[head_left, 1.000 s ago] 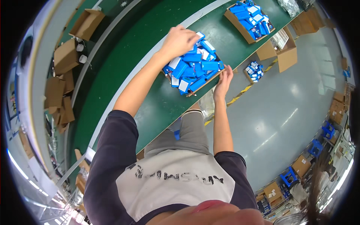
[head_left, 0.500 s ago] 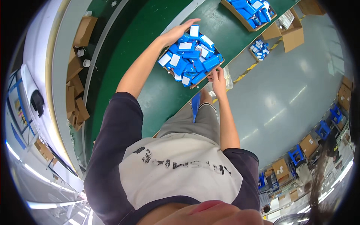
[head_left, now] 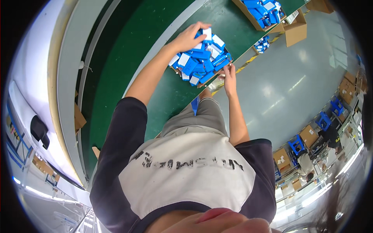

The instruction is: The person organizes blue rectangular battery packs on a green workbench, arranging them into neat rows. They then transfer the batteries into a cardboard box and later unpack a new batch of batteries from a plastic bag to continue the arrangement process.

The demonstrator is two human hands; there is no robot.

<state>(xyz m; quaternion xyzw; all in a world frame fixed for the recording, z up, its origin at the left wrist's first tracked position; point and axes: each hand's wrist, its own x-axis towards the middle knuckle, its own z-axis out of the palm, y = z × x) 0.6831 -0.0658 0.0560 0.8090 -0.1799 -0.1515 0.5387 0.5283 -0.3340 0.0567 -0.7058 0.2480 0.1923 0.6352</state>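
Note:
A shallow cardboard tray (head_left: 204, 80) heaped with several blue and white flat packs (head_left: 202, 60) sits on the green belt (head_left: 128, 58) in front of me. My left hand (head_left: 189, 37) lies over the far left side of the heap, fingers spread on the packs. My right hand (head_left: 229, 74) grips the tray's near right edge, fingers closed around the cardboard rim. Both forearms reach out from my body, which fills the lower half of the view.
A second cardboard box of blue packs (head_left: 261, 11) stands farther along the belt. On the grey floor sit an open empty box (head_left: 295, 31) and a small stack of blue packs (head_left: 263, 43). Boxes and blue stools (head_left: 297, 144) line the right; a person (head_left: 305, 163) sits there.
The tray of blue packs has stayed under my hands while my head shifted, so the belt and tray slid up in view. My right hand has closed on the tray's edge.

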